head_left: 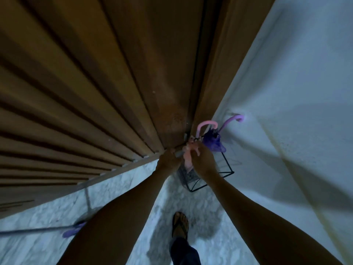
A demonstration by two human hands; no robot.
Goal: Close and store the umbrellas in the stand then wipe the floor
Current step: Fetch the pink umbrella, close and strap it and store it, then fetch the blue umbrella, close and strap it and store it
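Nearest the camera, a foot in a dark flip-flop [180, 224] stands on the pale marbled floor [47, 243], on the near side of the wire umbrella stand [208, 175], with a dark trouser leg below it. To the left of the foot a purple mop head [73, 230] on a long grey pole lies on the floor, well apart from the stand.

Both bare forearms reach forward to the stand. The left hand [168, 161] has its fingers curled round the folded pink umbrella [188, 159] at the stand's left side, near the foot of the slatted wooden door [95, 83]. The right hand [205, 159] grips the same pink umbrella from the right, fingers bent over its gathered fabric. The umbrella stands upright in the stand, its pink hooked handle [207, 124] rising beyond the hands.

Just right of it, a closed purple umbrella [214, 142] sits in the stand too, its curved handle [236, 118] leaning against the white wall [296, 83] behind.
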